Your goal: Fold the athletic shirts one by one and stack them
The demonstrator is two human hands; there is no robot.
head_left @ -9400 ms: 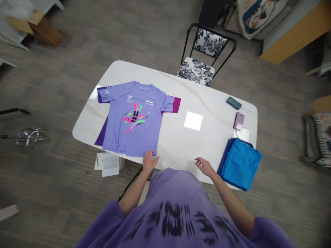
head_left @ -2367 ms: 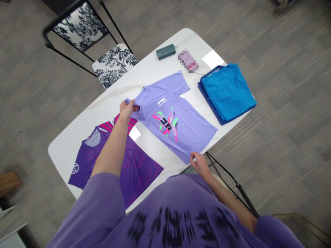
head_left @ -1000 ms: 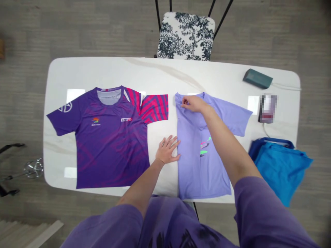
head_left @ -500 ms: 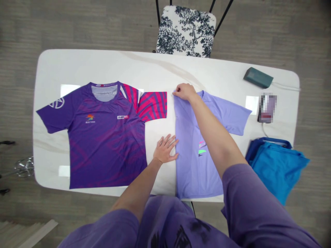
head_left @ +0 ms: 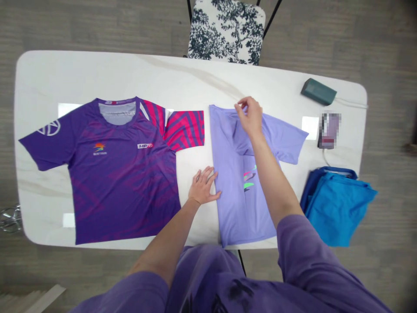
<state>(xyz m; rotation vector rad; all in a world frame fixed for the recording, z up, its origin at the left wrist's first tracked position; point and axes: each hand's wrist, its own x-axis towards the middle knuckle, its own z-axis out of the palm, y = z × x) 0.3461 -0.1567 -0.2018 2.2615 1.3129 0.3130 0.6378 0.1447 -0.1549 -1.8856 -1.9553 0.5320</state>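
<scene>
A lavender T-shirt (head_left: 228, 187) lies on the table with its left side folded over toward the middle, part of a green and pink print showing. My left hand (head_left: 202, 187) rests flat with spread fingers, its fingertips at the shirt's left folded edge. Over the shirt's top edge near the collar is my right hand (head_left: 250, 115), fingers loosely bent, thumb and index finger slightly apart, with no cloth visible between them. To the left, a purple jersey (head_left: 127, 174) with a pink-striped sleeve is spread out flat, touched by neither hand.
The white table (head_left: 107, 74) has rounded corners. On its right are a dark green box-like device (head_left: 318, 91) with a cable, a blurred-out phone-like object (head_left: 329, 131) and folded blue clothing (head_left: 342, 204) overhanging the front edge. A patterned chair (head_left: 226, 32) stands beyond.
My right hand has left the shirt's upper left corner and moved right toward the collar, its fingers loosening. My left hand stays at the folded edge. The whole view has shifted slightly.
</scene>
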